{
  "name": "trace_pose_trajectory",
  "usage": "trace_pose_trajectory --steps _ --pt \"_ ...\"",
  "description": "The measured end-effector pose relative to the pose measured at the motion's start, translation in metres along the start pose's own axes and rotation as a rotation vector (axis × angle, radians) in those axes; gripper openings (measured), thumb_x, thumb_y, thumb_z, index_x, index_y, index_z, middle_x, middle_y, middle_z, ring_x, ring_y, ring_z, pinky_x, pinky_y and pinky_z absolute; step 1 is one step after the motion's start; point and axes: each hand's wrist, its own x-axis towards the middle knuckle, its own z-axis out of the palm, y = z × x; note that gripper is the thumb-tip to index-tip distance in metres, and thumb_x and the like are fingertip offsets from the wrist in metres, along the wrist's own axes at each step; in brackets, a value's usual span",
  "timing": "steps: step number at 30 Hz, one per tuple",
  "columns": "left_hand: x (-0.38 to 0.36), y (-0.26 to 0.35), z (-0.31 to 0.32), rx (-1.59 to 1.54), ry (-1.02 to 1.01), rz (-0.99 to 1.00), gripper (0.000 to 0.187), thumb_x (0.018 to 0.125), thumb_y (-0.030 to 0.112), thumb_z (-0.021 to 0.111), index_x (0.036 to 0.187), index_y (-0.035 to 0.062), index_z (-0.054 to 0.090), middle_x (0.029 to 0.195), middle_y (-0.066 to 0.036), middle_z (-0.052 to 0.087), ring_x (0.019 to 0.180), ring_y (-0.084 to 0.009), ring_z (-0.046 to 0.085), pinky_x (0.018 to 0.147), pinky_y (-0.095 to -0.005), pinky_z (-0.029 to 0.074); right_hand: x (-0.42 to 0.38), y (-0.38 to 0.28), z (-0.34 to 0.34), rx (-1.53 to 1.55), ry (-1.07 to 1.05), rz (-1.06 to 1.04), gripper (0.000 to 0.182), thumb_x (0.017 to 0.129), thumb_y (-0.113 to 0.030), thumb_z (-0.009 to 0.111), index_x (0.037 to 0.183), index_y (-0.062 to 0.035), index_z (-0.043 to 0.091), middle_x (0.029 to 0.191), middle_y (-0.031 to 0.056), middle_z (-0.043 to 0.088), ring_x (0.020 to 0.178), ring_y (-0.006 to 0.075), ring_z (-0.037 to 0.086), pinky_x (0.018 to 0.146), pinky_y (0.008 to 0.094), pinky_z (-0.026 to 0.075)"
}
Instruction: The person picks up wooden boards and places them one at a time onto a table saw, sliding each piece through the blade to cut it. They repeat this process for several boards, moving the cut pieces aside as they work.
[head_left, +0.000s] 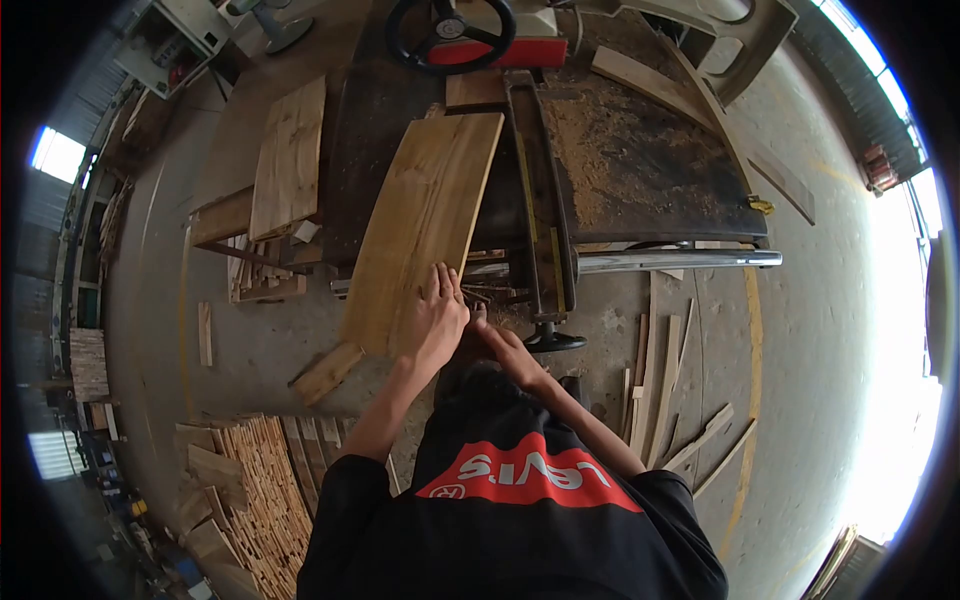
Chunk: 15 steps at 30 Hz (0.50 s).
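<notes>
A wide wooden board (425, 200) lies tilted over the left part of a dark machine table, its near end jutting past the table's front edge. My left hand (438, 315) rests flat on the board's near right side, fingers stretched forward. Close beside it, my right hand (500, 345) is low at the table's front edge, just right of the board. Its fingers look curled, and whatever they may hold is hidden. To its right are a metal fence (540, 200) and a small black handwheel (553, 340).
A large black handwheel (450, 28) stands at the back. Sawdust (600, 150) covers the right of the machine table (690, 190). Another board (290, 160) lies at left. Stacked wood strips (265, 490) and loose strips (660, 370) are on the floor. A metal rail (680, 259) runs along the front.
</notes>
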Motion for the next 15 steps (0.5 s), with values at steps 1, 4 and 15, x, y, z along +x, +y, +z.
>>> trace_pose_trajectory --steps 1,4,15 --pt "0.000 0.000 -0.005 0.003 0.009 0.001 0.065 0.092 0.016 0.064 0.146 -0.0146 0.049 0.151 -0.029 0.052 0.144 -0.0369 0.050 0.106 -0.0431 0.053 0.005 0.016 0.002 0.252 0.036 0.056 0.059 0.111 -0.051 0.045 0.138 -0.0014 0.062 0.125 0.0118 0.072 0.115 0.0243 0.069 0.102 0.0393 0.052" --pt "0.001 -0.002 -0.022 -0.103 0.119 0.039 0.057 0.092 0.024 0.068 0.138 -0.0085 0.061 0.144 -0.027 0.060 0.137 -0.0349 0.056 0.102 -0.0436 0.055 0.007 -0.066 0.013 0.573 -0.190 0.084 0.070 0.111 -0.059 0.036 0.149 -0.0030 0.052 0.140 0.0100 0.064 0.125 0.0225 0.064 0.110 0.0394 0.047" --pt "0.070 -0.188 0.105 -0.887 0.718 -0.458 0.030 0.101 0.021 0.068 0.124 0.0017 0.072 0.125 -0.018 0.073 0.117 -0.0354 0.069 0.098 -0.0432 0.055 0.014 -0.123 0.008 0.091 0.392 -0.257 0.034 0.104 -0.018 0.065 0.129 0.0059 0.063 0.114 0.0096 0.072 0.102 0.0119 0.065 0.088 0.0289 0.053"
